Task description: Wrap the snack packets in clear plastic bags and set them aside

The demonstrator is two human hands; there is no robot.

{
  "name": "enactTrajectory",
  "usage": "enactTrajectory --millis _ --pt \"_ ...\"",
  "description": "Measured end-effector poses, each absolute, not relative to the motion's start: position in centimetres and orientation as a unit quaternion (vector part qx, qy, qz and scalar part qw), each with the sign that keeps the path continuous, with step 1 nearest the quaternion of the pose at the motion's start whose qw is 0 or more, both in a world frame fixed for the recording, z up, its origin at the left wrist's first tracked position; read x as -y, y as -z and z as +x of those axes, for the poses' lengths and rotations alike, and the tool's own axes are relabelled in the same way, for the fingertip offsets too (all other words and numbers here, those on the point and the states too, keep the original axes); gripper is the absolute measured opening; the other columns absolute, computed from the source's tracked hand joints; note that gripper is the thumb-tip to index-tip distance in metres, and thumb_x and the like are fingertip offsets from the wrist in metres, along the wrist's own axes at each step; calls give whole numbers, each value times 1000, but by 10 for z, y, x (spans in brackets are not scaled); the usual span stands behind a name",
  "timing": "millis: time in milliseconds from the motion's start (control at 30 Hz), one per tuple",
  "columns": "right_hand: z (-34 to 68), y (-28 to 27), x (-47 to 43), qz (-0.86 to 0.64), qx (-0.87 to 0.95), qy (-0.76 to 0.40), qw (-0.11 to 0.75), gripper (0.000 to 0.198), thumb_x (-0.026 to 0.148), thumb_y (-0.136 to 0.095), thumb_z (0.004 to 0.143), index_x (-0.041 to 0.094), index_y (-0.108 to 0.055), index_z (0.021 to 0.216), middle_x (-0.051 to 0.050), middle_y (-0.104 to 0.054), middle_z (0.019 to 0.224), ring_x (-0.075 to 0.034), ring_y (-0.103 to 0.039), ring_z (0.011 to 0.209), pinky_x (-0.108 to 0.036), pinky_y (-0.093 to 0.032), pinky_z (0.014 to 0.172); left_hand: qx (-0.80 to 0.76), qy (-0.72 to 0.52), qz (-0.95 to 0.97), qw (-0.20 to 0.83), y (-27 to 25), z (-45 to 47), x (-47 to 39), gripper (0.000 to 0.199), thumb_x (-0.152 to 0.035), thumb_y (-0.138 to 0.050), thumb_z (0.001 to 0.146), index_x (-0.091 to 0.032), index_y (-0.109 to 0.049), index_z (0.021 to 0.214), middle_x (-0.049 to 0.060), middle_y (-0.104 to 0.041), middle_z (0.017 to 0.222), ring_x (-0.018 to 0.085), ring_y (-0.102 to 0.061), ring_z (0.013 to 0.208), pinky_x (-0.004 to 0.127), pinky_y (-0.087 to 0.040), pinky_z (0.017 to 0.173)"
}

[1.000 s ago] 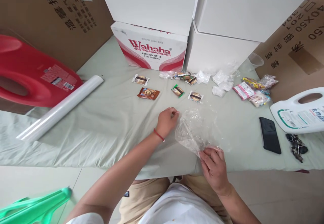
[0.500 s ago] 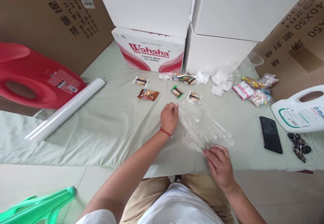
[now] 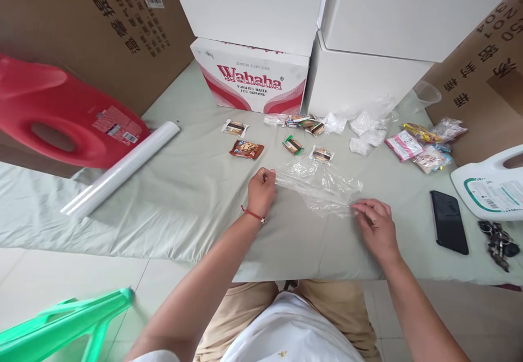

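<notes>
A clear plastic bag [image 3: 322, 187] is stretched between my two hands, low over the cloth-covered table. My left hand [image 3: 262, 190] pinches its left end, fingers closed. The bag's right end is gripped by the fingertips of my right hand [image 3: 376, 228]. Just beyond the bag lie a small wrapped snack [image 3: 321, 155], a green-edged snack packet [image 3: 293, 145] and a brown cookie packet [image 3: 247, 149]. Another wrapped snack [image 3: 235, 128] rests farther back on the left.
At left stand a red jug [image 3: 77, 111] and a plastic film roll [image 3: 122, 168]. Crumpled clear plastic [image 3: 368, 130] and snack packets [image 3: 425, 146] lie back right. On the right are a phone [image 3: 448, 222], keys [image 3: 498, 245] and a white bottle [image 3: 494, 187]. Boxes [image 3: 253, 84] line the back.
My right hand has moved away from me and to the right. The bag now stretches more nearly sideways between my hands. The whole view has shifted slightly.
</notes>
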State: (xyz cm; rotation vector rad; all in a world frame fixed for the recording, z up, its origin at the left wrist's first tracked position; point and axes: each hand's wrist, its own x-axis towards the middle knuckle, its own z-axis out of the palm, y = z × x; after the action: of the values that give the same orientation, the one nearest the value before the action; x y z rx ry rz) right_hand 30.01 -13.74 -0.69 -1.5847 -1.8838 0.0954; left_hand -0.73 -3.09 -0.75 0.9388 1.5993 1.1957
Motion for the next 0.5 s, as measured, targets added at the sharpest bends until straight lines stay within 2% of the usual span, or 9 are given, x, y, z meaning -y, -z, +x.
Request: enactTrajectory --millis 133,267,367,433,500 --pt "281 -14 144 -603 727 37 327 39 20 -60 95 26 -63 133 -13 -59 131 -33 -51 128 -54 -50 103 -640 -481 352 486 2 -6 29 25 -31 -57 90 -23 -44 70 -8 -38 58 9 -40 43 23 -29 45" --pt "246 -21 150 -510 815 74 265 58 13 -63 94 24 -49 150 -14 -56 143 -35 -42 143 -61 -35 119 -639 -486 359 475 3 -3 28 25 -32 -58 88 -23 -45 69 -8 -38 57 9 -38 46 23 -27 47" --pt "231 -10 142 -504 827 73 236 56 11 -60 97 21 -48 150 -12 -69 124 -32 -48 139 -63 -28 122 -637 -495 365 465 4 -1 26 28 -32 -61 87 -22 -45 67 -7 -38 59 9 -35 51 23 -28 50" --pt "227 -3 135 -503 827 65 242 41 10 -59 98 23 -60 137 -6 -73 100 -29 -57 128 -60 -31 120 -633 -501 368 461 3 -1 26 29 -32 -62 87 -21 -44 66 -7 -39 60 9 -33 53 22 -29 52" --pt "227 -2 134 -494 827 59 261 25 9 -61 97 24 -70 116 -2 -71 86 -26 -61 119 -56 -36 117 -627 -509 368 460 2 -1 25 28 -32 -62 86 -21 -45 67 -7 -40 62 9 -35 55 22 -32 55"
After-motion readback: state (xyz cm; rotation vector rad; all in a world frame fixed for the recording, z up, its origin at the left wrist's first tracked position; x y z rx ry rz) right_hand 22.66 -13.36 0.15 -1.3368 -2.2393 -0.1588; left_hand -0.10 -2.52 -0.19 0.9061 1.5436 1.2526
